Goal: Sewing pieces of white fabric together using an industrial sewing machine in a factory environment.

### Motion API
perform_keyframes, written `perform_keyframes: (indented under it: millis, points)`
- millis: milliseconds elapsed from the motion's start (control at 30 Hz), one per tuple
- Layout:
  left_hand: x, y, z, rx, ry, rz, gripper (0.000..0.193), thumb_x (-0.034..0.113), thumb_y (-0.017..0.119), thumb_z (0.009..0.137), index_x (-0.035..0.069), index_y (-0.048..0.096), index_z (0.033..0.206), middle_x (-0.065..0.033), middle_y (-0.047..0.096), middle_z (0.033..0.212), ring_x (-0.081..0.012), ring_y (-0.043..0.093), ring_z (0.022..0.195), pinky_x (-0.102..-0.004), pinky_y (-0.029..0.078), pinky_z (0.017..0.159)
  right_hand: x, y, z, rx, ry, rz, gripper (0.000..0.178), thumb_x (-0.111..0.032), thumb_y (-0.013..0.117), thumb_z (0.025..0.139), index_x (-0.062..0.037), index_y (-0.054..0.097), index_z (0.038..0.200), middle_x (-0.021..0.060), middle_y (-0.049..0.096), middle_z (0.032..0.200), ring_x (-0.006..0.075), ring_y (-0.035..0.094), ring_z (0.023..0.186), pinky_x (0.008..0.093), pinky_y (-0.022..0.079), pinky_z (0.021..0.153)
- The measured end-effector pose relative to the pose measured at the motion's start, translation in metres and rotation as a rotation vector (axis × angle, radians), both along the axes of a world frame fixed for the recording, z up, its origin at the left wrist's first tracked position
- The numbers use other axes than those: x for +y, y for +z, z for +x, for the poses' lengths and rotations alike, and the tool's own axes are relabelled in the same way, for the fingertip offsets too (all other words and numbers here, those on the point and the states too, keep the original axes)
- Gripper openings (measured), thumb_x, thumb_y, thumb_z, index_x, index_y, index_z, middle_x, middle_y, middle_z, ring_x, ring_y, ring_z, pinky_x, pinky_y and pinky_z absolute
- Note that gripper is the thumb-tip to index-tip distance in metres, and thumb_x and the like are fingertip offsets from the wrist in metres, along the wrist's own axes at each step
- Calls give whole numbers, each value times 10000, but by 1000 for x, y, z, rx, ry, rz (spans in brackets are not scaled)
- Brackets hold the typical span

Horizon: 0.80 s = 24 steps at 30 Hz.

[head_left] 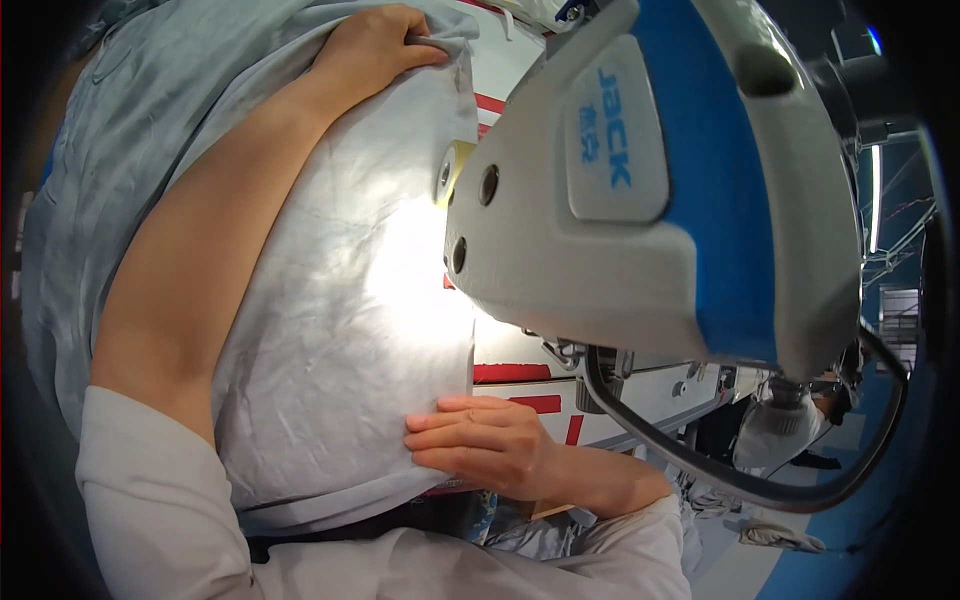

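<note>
A large piece of pale grey fabric (330, 390) spreads over the left side of the sewing machine table, brightly lit near the machine. At its far edge my left hand (375, 48) is closed, thumb and curled fingers pinching the cloth. My right hand (490, 445) lies on the near right edge of the fabric, fingers stretched out and flat. Just right of the cloth's edge stands the white and blue head of a sewing machine (600, 200). Its needle area is hidden by the housing and the glare.
Red tape strips (512, 373) mark the white table (640, 400). A yellowish roll (458, 172) sits beside the machine head. A thick dark cable (700, 475) loops below the machine on the right. Bundled cloth (540, 535) lies beneath my right forearm.
</note>
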State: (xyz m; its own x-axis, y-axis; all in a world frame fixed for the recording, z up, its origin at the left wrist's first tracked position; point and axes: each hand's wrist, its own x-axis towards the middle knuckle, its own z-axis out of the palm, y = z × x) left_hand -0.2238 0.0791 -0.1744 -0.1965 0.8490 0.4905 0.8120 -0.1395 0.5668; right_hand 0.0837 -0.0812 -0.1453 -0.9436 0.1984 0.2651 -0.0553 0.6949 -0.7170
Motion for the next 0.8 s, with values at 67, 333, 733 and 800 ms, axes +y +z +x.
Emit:
perform_keyframes:
  millis: [67,333,733,800]
  points:
    - [10,-2,-2,-11,24,-33,322,350,753,720,44,663,764,-159,672,781,-290,651,734,-384,493,675,9,-1,0,-5,9,13,140,-86,617,805,-31,667,924,87,684,1007,209,653,1017,373,519,903]
    - [24,0,-22,-85,104,-136,342,365,752,727,45,685,829,-163,670,779,-293,650,740,-373,500,705,18,-5,1,-18,-110,-37,130,-65,700,732,-63,667,857,41,693,972,200,646,1021,412,480,925]
    - [-385,-4,-15,466,166,-256,585,314,604,894,12,404,1354,-213,490,1314,-402,449,1227,-457,376,1013,25,-12,-20,38,-183,-31,182,-31,718,686,-97,655,843,12,679,979,189,633,1007,399,467,924]
    - [-397,-14,-49,451,272,-430,481,284,606,892,9,480,1266,-204,606,1135,-385,591,1025,-443,474,877,26,-9,-26,-9,-190,16,187,-21,705,686,-98,647,846,6,670,967,197,625,1024,401,458,935]
